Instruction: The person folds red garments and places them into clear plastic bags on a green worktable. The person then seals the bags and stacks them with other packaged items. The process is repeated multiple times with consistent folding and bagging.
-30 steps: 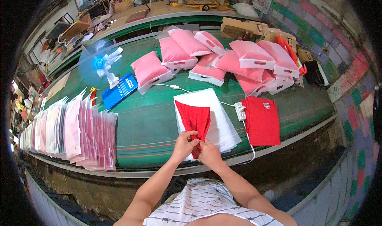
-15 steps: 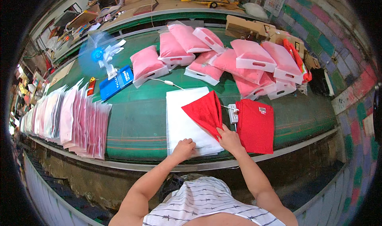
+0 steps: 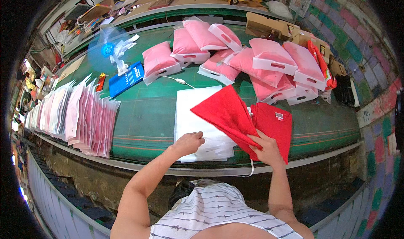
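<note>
My right hand is closed on the near end of a folded red garment, fingers wrapped over its edge. The garment slants up to the left, partly over a stack of white plastic bags. Beneath and right of that hand lies another folded red garment with a small white label. My left hand is over the left part of the bag stack, fingers curled together; whether they pinch plastic is hidden. The near edge of the top bags looks crumpled beside it.
On the green table, pink-filled bags with handle slots are piled at the back. A row of upright packed bags stands at left. Nearby are a blue package, a blue fan, an orange-red tool and a white cable.
My right hand has moved right with the red garment, which now covers the power strip and part of the other garment. My left hand has shifted slightly up and left.
</note>
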The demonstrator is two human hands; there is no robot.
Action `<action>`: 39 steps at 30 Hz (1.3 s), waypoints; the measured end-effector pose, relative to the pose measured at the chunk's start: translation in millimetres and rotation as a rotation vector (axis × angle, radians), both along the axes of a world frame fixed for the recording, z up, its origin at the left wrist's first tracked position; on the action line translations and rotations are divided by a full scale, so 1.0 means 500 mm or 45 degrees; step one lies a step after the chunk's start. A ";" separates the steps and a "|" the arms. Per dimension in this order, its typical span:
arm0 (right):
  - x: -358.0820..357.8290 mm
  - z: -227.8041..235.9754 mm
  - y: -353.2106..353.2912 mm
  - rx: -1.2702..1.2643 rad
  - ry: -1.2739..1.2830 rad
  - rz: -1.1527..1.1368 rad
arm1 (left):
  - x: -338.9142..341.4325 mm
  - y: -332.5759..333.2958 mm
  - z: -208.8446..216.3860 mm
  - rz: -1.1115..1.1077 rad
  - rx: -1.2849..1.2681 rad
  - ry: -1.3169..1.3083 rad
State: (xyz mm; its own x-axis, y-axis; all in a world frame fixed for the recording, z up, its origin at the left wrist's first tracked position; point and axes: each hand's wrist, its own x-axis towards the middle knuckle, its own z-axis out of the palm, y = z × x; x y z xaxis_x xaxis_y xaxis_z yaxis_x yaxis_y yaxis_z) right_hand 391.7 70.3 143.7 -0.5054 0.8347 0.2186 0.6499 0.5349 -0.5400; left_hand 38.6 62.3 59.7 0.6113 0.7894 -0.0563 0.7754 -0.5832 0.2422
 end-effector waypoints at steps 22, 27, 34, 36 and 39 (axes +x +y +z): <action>0.068 -0.097 -0.080 -0.585 0.265 0.163 | -0.039 -0.043 0.068 -0.085 -0.160 -0.429; -0.027 -0.080 -0.145 -0.181 0.008 -0.115 | 0.009 -0.059 0.074 0.185 -0.220 -0.670; -0.177 -0.069 -0.149 -0.057 -0.094 -0.132 | 0.083 -0.074 0.079 -0.044 -0.058 -0.780; -0.209 -0.100 -0.132 -0.002 -0.147 -0.180 | 0.083 -0.081 0.087 -0.070 -0.059 -0.805; -0.264 -0.094 -0.099 -0.149 -0.351 -0.132 | 0.072 -0.108 0.092 -0.047 -0.036 -0.930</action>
State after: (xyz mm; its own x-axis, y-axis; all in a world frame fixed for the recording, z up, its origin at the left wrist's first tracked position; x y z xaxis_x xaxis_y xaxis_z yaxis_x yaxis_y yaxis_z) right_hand 259.7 20.8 96.6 -0.4433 0.8962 -0.0154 0.8280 0.4028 -0.3901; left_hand 74.7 8.3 105.6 0.5268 0.7719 0.3558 0.3899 -0.5915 0.7058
